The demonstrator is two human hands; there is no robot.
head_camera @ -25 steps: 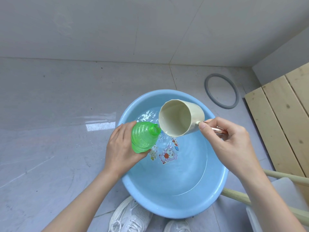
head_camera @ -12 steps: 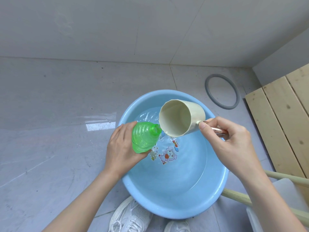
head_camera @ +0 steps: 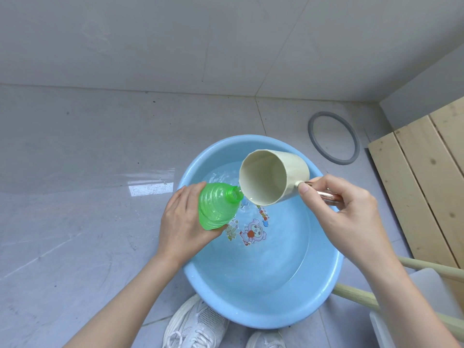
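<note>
While grey floor tiles (head_camera: 75,222) fill most of the view, a blue basin (head_camera: 251,320) stands on them with shallow water inside, just ahead of 2 white shoes (head_camera: 195,325). Pale wooden planks (head_camera: 426,184) lie to its right, and 2 poles (head_camera: 356,293) cross beside its near right rim. Over the basin's left side, the left hand (head_camera: 180,227) wraps its fingers and thumb around the lower body of a green bottle (head_camera: 218,207). The right hand (head_camera: 346,209) is clamped on the clear handle of a cream cup (head_camera: 293,169), thumb pressed near where the handle meets the wall. The cup lies tipped on its side above the basin's far half, mouth towards the camera, its lower lip just beside the bottle's open neck, where a thin run of water shows. The ribbed bottle tilts with its neck up and to the right. A grey ring (head_camera: 311,133) lies on the floor beyond the basin, apart from it. A cartoon sticker (head_camera: 252,231) shows on the basin's bottom, under the water.
</note>
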